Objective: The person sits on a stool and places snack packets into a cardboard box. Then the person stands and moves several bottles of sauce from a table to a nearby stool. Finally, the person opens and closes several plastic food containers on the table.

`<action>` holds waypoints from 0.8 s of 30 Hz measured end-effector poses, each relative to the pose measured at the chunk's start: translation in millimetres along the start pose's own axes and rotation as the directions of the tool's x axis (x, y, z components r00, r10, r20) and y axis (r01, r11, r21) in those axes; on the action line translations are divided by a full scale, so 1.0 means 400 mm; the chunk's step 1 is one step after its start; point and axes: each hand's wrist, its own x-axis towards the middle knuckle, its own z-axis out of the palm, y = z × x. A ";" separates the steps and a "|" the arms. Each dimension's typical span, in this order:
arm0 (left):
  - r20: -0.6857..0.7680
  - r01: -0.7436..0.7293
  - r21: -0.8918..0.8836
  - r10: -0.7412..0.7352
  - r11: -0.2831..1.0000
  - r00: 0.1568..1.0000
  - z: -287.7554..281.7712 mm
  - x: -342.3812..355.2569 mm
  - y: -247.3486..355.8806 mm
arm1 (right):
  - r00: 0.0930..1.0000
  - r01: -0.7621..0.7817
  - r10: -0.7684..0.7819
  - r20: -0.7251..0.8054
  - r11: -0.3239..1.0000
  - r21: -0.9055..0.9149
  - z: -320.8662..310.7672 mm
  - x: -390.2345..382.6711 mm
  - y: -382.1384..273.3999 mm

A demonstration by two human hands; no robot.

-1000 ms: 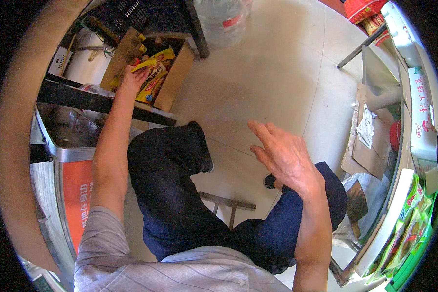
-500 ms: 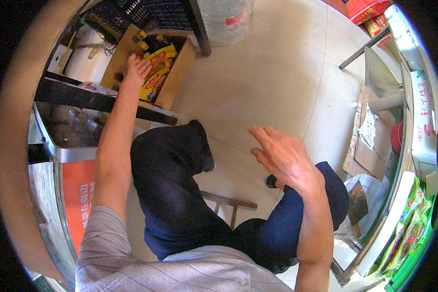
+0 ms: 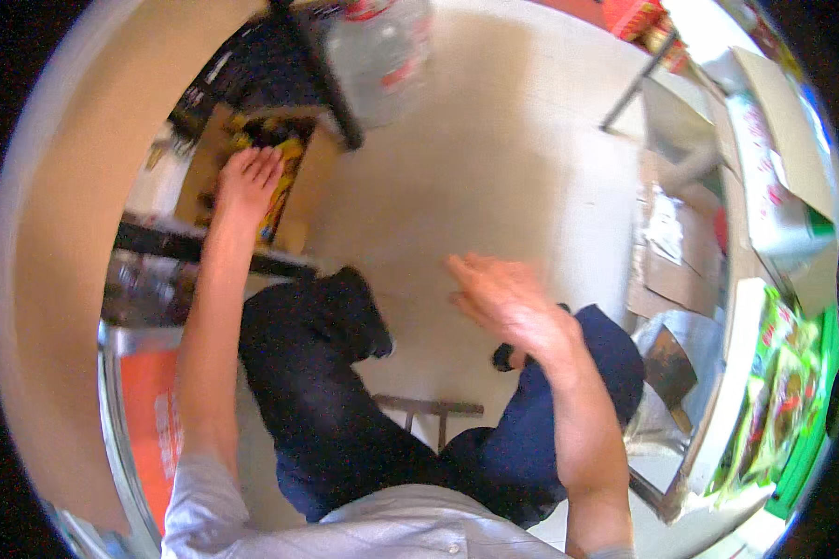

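Observation:
My left hand [image 3: 249, 184] reaches out over an open cardboard box [image 3: 310, 191] at the far left, its fingers stretched and a little apart. Inside the box lie yellow packets [image 3: 292, 154], partly covered by that hand and blurred. No object shows in the hand; whether its underside touches the packets is hidden. My right hand [image 3: 511, 296] hovers above my right knee, palm down, with the fingers extended and nothing in them.
Clear plastic bottles [image 3: 379, 63] stand beyond the box, near a black crate [image 3: 261, 67]. A dark table bar [image 3: 158, 239] crosses before the box. At right are flattened cardboard [image 3: 673, 275], a white carton [image 3: 764, 182] and green packets [image 3: 781, 391]. A metal stool frame [image 3: 429, 407] shows between my legs.
The whole view has shifted and blurred. My left hand has turned over the box, its fingers now pointing more straight ahead. My right hand stays raised and empty.

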 end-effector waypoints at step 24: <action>0.600 0.007 0.360 -0.238 0.933 0.764 0.251 -0.858 -0.191 | 0.432 -0.160 0.662 -0.613 0.725 0.670 0.058 -0.018 0.041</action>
